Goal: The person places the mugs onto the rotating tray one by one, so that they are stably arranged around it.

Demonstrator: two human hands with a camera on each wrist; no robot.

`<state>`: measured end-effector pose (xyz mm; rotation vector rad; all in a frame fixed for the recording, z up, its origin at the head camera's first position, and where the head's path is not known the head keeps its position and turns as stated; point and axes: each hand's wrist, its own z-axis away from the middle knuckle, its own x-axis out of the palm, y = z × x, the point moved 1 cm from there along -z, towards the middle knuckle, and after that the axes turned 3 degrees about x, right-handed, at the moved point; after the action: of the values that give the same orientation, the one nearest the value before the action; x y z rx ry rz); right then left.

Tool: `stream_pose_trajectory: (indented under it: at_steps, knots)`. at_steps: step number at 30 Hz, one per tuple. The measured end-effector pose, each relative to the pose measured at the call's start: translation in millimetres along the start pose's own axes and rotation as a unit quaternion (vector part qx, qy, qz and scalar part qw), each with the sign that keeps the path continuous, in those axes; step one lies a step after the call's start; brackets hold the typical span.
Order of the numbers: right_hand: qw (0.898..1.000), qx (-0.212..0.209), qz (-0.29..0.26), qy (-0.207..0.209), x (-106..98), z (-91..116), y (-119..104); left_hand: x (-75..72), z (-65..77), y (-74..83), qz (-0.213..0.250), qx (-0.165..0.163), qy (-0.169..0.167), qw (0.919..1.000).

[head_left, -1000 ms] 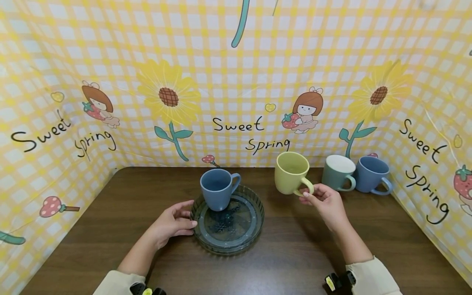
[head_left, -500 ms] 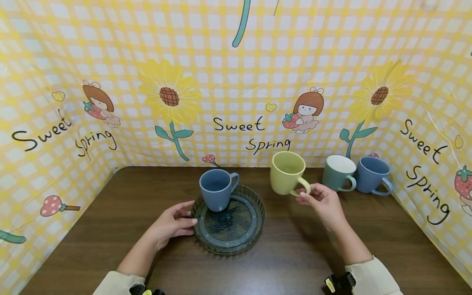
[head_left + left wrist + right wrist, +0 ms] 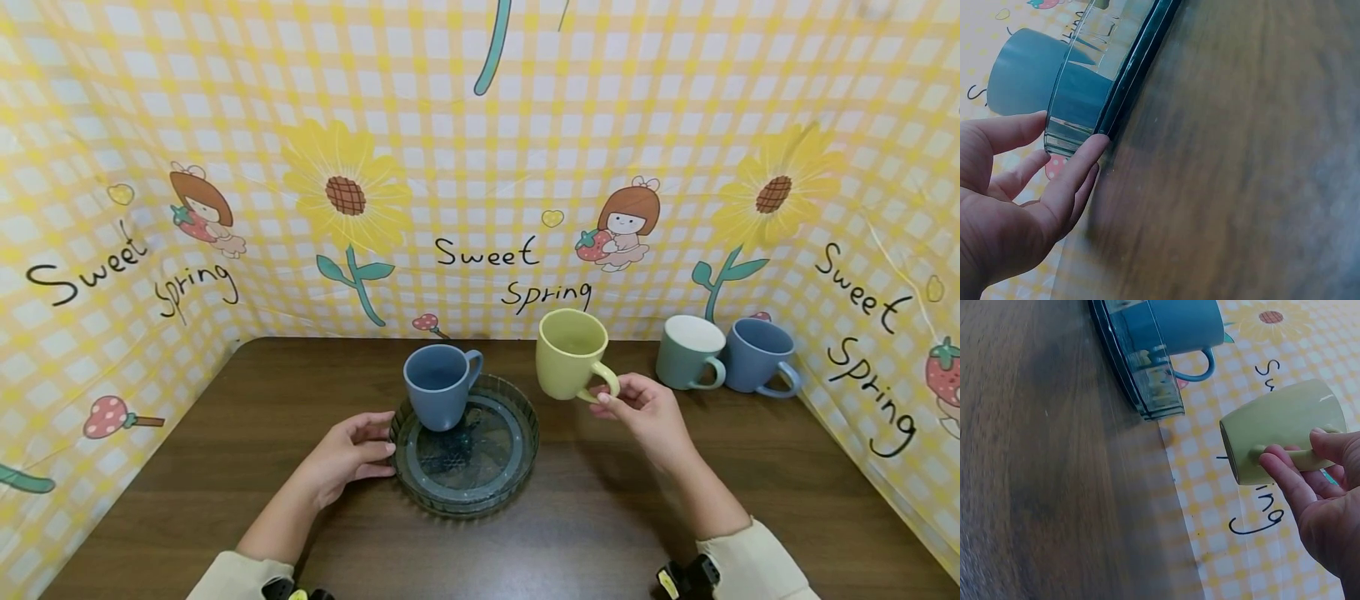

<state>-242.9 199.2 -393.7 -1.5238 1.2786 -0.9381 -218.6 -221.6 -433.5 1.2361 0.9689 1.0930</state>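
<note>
A round, smoky glass tray (image 3: 468, 496) with a ribbed wall lies on the table, and a blue mug (image 3: 437, 387) stands upright in its back left part. My left hand (image 3: 345, 458) rests its fingers against the tray's left side; in the left wrist view the fingertips (image 3: 1102, 142) reach the wall and lower edge. To the right of the tray, my right hand (image 3: 648, 417) pinches the handle of a yellow-green mug (image 3: 572, 354) between thumb and fingers. That mug is upright, held above the wood, its body at the fingers' left.
At the back right stand a green mug (image 3: 686, 358) with a white inside and another blue mug (image 3: 757, 354), side by side with handles toward the front right. A yellow checked cloth (image 3: 480, 183) walls in the brown wooden table (image 3: 570, 542) at the back and sides.
My right hand has carried the yellow-green mug leftward, closer to the tray. The left hand and the tray have stayed nearly where they were.
</note>
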Motion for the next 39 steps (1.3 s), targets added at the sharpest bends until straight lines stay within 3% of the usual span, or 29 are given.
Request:
stream_pose_trajectory:
  at_steps: [39]
  knots:
    - [0.996, 0.054, 0.03, -0.064, 46.6, -10.8, -0.8, -1.5, -0.7, -2.8, 0.004, 0.007, -0.005, 1.0]
